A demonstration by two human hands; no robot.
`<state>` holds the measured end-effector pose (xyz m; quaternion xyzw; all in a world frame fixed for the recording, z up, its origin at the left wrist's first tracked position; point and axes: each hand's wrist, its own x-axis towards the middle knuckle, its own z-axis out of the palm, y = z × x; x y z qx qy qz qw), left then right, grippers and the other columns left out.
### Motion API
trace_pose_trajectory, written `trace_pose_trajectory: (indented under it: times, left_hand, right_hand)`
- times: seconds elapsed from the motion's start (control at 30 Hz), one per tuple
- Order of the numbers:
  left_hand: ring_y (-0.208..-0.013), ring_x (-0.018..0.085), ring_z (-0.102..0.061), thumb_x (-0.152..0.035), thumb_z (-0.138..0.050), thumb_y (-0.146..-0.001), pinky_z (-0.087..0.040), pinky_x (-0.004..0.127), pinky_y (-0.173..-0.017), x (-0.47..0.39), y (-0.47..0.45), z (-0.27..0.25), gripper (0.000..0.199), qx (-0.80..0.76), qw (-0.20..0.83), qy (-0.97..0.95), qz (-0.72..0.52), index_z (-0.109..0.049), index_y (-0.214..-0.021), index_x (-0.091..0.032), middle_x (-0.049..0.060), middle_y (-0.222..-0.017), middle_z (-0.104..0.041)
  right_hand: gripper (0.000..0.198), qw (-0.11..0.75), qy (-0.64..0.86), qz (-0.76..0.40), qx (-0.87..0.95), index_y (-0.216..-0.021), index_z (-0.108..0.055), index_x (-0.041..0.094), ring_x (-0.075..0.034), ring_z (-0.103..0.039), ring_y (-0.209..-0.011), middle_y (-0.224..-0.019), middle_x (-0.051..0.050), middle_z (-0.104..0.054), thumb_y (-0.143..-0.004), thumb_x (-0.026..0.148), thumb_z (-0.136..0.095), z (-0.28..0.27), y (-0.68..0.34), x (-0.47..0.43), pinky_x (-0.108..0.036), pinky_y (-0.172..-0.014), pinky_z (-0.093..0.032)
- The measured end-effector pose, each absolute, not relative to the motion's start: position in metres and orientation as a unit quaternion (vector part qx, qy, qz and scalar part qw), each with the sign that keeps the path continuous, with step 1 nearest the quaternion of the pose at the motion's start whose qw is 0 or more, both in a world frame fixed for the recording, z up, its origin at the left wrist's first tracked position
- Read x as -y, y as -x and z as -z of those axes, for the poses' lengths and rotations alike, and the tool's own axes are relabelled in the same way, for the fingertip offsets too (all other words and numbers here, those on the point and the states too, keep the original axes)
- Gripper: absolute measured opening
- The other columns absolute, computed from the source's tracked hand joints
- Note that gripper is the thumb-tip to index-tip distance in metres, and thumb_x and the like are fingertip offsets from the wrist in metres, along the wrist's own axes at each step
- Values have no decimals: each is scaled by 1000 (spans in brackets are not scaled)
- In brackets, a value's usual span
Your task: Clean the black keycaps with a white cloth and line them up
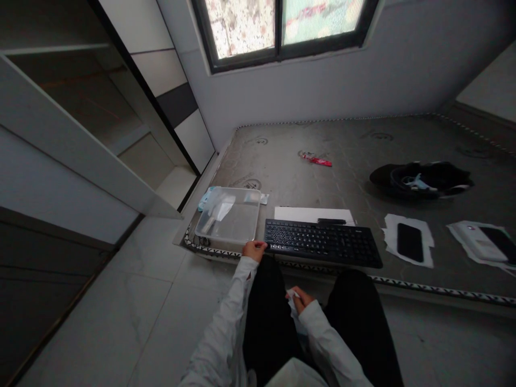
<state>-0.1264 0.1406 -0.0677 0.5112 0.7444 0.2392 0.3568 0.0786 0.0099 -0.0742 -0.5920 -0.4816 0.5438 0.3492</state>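
A black keyboard [322,242] lies along the mattress edge in front of my knees. My left hand [255,250] is closed at its near left corner, with the fingertips pinching that corner. Lower down, between my thighs, my right hand [301,299] is closed round a crumpled white wipe [293,295], part of which shows beyond the fingers. Behind the keyboard lies a white sheet [298,214] with a small black bar-shaped object [331,221] on it. Just left of my left hand is a clear plastic bin [229,231] holding a white paper-like piece.
On the mattress [278,172], a black phone [410,242] rests on a white cloth, with a white box [479,241] farther right. A black bag [423,180] and a red wrapper [318,160] lie behind. An open cabinet [161,188] stands left; a blue packet [207,199] is beside the bin.
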Motion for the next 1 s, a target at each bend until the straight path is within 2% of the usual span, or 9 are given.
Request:
trace_pose_trajectory:
  times: [0.23,0.37,0.57,0.8,1.0]
  left_hand:
    - [-93,18,-63,-35,-58,-88,-50,41,-87,-144,126,74,24,-751,341,-529,-198,-64,-98,-13,6,-98,-67]
    - [-94,19,-63,-35,-58,-88,-50,42,-88,-143,125,70,25,-756,334,-529,-194,-64,-99,-13,6,-99,-68]
    - [-95,19,-63,-34,-57,-89,-50,42,-88,-146,125,64,24,-765,334,-519,-181,-64,-99,-13,6,-101,-67]
    - [-91,18,-64,-34,-57,-89,-52,40,-84,-149,126,61,24,-763,354,-512,-174,-64,-99,-13,6,-101,-67]
    - [-92,18,-64,-33,-57,-89,-52,40,-84,-151,126,65,24,-763,356,-510,-173,-63,-100,-13,6,-101,-66]
  right_hand:
    - [37,314,634,-497,502,-63,-68,20,-16,-48,-48,-46,0,-56,-65,51,-48,90,-90,-13,-27,-50,-36]
    - [36,304,633,-499,507,-64,-67,20,-16,-48,-47,-45,1,-55,-65,49,-47,91,-95,-13,-26,-49,-36]
    - [32,311,634,-501,501,-67,-67,20,-15,-46,-47,-47,2,-55,-67,45,-47,91,-99,-11,-26,-49,-35]
    - [34,324,638,-503,484,-65,-67,20,-15,-43,-45,-45,2,-52,-66,49,-49,91,-103,-10,-26,-48,-33]
    - [33,332,623,-520,481,-65,-69,19,-16,-49,-47,-48,0,-59,-62,49,-53,87,-108,-11,-26,-48,-36]
